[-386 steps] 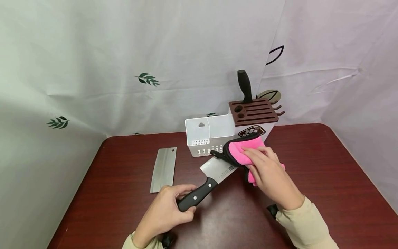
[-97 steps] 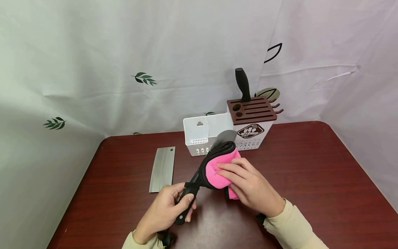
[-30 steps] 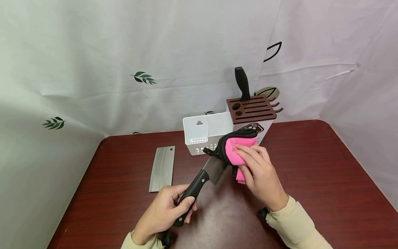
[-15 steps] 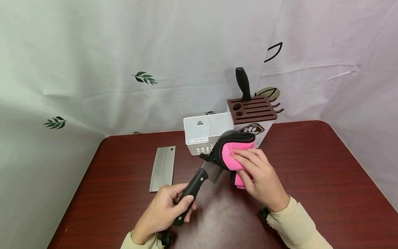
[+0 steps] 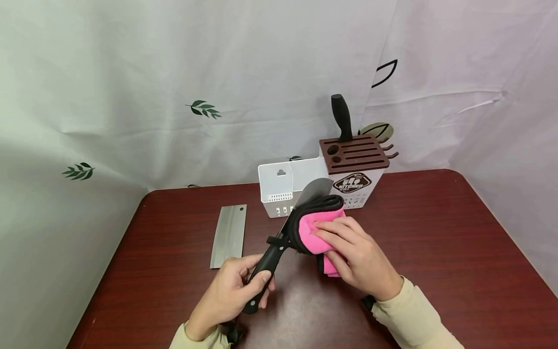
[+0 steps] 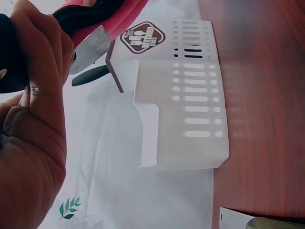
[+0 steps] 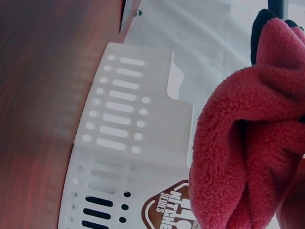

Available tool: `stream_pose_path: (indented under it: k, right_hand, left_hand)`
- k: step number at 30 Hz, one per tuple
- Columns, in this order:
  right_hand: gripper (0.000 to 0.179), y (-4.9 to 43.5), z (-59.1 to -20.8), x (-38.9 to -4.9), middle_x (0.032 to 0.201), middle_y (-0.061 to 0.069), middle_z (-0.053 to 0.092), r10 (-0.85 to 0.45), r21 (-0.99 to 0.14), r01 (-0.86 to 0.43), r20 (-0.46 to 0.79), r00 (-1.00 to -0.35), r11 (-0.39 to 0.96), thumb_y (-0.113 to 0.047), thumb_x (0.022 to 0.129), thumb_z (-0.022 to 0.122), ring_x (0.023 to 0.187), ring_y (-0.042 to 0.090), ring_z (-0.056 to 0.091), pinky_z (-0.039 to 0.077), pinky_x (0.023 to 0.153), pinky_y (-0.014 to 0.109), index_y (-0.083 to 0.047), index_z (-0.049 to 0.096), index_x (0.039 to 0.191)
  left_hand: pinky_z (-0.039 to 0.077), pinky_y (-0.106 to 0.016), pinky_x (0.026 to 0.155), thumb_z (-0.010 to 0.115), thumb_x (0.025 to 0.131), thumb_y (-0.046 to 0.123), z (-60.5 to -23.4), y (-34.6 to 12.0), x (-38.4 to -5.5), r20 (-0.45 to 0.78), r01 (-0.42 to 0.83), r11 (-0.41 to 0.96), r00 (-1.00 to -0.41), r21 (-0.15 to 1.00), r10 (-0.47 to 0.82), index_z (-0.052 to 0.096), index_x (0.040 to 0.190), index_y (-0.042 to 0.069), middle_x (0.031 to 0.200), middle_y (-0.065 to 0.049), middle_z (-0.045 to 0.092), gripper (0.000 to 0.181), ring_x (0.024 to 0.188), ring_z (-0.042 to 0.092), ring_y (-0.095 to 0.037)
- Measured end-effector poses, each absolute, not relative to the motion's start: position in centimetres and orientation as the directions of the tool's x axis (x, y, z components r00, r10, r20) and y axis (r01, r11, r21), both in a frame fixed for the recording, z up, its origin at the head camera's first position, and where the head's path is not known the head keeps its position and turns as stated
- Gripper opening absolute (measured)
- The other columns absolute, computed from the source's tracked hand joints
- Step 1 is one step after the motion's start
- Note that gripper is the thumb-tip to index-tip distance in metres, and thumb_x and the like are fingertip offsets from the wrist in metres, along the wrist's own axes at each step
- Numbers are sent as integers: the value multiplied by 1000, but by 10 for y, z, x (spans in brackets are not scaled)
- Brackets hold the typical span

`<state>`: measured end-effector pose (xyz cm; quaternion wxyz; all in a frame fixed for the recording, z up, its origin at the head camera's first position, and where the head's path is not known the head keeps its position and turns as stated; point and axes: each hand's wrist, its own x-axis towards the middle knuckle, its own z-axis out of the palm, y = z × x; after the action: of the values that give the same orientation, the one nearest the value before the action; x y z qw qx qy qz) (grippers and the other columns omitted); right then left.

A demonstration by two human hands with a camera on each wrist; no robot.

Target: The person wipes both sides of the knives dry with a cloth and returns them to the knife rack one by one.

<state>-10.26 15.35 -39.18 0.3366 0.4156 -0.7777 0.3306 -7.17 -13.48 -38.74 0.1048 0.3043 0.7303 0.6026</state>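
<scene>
Left hand (image 5: 233, 291) clamped round handle of black-handled knife (image 5: 269, 259), over table (image 5: 444, 232), nearer front edge; mid-blade hidden by pink cloth (image 5: 318, 232). Right hand (image 5: 357, 252) grips cloth. Rack (image 5: 309, 172) by back edge, partly covered. Metal blade (image 5: 228, 237) toward left edge, near end partly hidden.

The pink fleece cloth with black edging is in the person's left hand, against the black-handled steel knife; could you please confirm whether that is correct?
Not quite: the pink fleece cloth with black edging is in the right hand, as the head view shows; it does lie against the black-handled steel knife.
</scene>
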Motion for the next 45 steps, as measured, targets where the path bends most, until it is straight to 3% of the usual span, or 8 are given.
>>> stream_pose_path:
  k: [21,28,34,41,45]
  right_hand:
    - [32,149,-390,-102,121,12,68,-432,-168,-899,831,-350,405,-18,105,51,104,31,58,39,104,33,1,70,122]
    - [33,150,-390,-102,120,12,69,-393,-202,-870,830,-396,451,-21,105,50,104,32,58,39,102,32,-1,70,122]
    - [33,153,-389,-103,123,14,68,-335,-246,-837,833,-441,489,-20,105,50,105,34,57,37,105,31,0,71,120]
    - [33,159,-387,-106,119,15,69,-244,-270,-806,860,-448,527,-19,103,51,102,36,57,37,104,30,3,71,117]
    - [32,161,-386,-106,116,17,70,-199,-277,-788,873,-446,549,-17,101,53,100,37,57,38,103,30,3,72,116]
  left_hand:
    - [50,-29,46,57,102,7,-388,-127,-70,152,274,118,-787,955,598,64,89,8,60,-2,64,14,51,63,-11]
    - [47,-24,45,65,95,6,-384,-126,-67,68,230,207,-808,951,586,66,90,12,65,3,67,8,51,62,-8]
    - [45,-22,47,64,80,-7,-381,-126,-65,28,211,260,-825,942,565,69,94,15,77,5,71,26,54,61,-5]
    - [48,-24,50,63,82,-7,-382,-128,-65,63,253,266,-823,930,565,70,103,17,83,6,74,32,55,66,-13]
    - [45,-21,49,66,82,-5,-383,-130,-66,109,300,273,-829,914,548,71,106,17,83,8,73,33,55,64,-8]
